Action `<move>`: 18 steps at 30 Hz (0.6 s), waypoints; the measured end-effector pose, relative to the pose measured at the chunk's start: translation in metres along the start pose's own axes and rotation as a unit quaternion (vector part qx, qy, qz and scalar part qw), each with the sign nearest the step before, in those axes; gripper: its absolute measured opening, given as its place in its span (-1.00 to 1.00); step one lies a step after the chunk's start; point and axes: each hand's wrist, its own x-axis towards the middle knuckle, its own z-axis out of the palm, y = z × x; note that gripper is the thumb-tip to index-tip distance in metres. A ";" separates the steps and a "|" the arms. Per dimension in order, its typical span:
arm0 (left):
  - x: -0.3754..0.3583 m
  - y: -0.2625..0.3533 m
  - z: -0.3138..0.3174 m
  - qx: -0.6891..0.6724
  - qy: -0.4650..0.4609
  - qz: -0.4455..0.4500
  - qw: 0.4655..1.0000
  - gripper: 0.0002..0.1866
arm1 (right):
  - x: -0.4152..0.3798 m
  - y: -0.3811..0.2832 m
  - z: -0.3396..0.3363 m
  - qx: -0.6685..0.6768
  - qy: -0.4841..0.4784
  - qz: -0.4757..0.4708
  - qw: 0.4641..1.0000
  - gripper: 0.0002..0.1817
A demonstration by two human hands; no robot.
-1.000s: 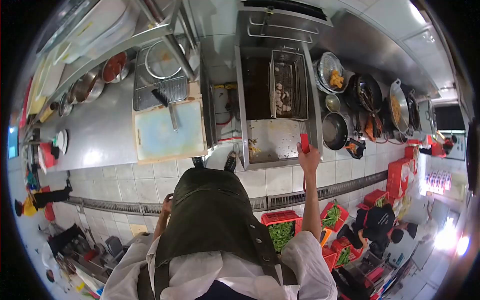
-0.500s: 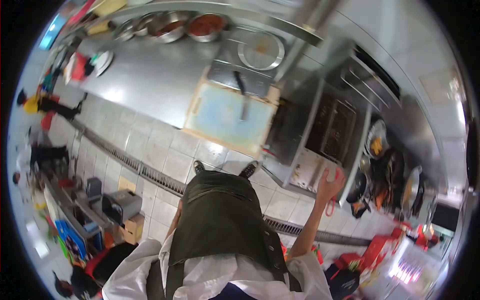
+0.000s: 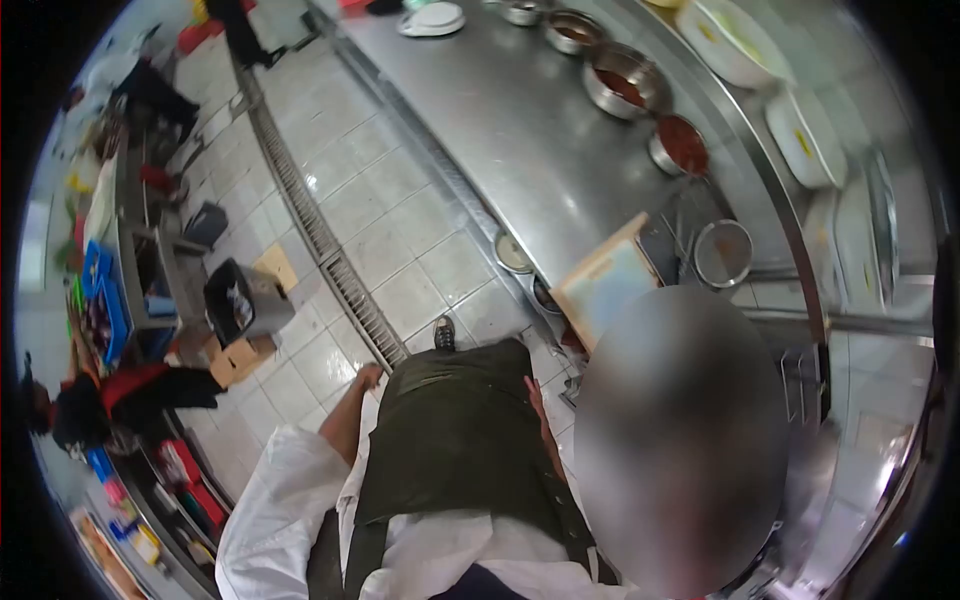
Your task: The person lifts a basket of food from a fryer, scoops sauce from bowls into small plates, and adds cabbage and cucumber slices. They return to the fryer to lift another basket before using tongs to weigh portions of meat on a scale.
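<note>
My left hand (image 3: 370, 377) hangs beside the dark green apron (image 3: 450, 430), over the tiled floor. Its fingers look curled in, and nothing shows in them. Close against the apron's other side is my right hand (image 3: 533, 388), seen edge-on and partly hidden. Its fingers appear stretched out, with no object visible in them. The nearest thing beyond it is the wood-framed cutting board (image 3: 600, 285) at the end of the steel counter (image 3: 500, 130).
Metal bowls of red sauce (image 3: 684, 145) line the counter's back, near a round strainer (image 3: 722, 254). A blurred oval (image 3: 680, 440) covers the right side. A floor drain (image 3: 330, 240) runs leftward of me, past a grey bin (image 3: 245, 305). Another person (image 3: 120, 400) stands far left.
My view has turned left along the counter. My right hand has come down from beside the fryer to my apron. My left hand shows more, and the blurred oval has appeared.
</note>
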 end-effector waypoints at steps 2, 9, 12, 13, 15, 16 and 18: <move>-0.006 0.049 -0.038 -0.294 0.096 -0.188 0.932 -0.60 | -0.027 0.010 -0.012 -0.028 -0.055 0.157 0.986 -0.53; 0.050 0.129 -0.132 -0.297 0.155 -0.099 0.937 -0.56 | 0.008 0.000 -0.051 -0.082 -0.121 0.336 0.930 -0.51; 0.083 0.105 -0.119 -0.389 0.145 -0.051 0.908 -0.52 | 0.081 -0.028 -0.053 -0.109 -0.156 0.329 0.925 -0.51; 0.074 0.106 -0.133 -0.450 0.102 -0.063 0.885 -0.51 | 0.114 -0.040 -0.051 -0.119 -0.169 0.312 0.927 -0.50; 0.044 0.133 -0.180 -0.562 0.010 -0.068 0.824 -0.49 | 0.190 -0.068 -0.045 -0.135 -0.197 0.265 0.934 -0.50; 0.042 0.147 -0.198 -0.611 -0.040 -0.063 0.788 -0.48 | 0.230 -0.088 -0.038 -0.137 -0.213 0.231 0.939 -0.50; 0.057 0.118 -0.224 -0.658 0.025 -0.024 0.752 -0.38 | 0.315 -0.141 -0.016 -0.133 -0.251 0.156 0.946 -0.49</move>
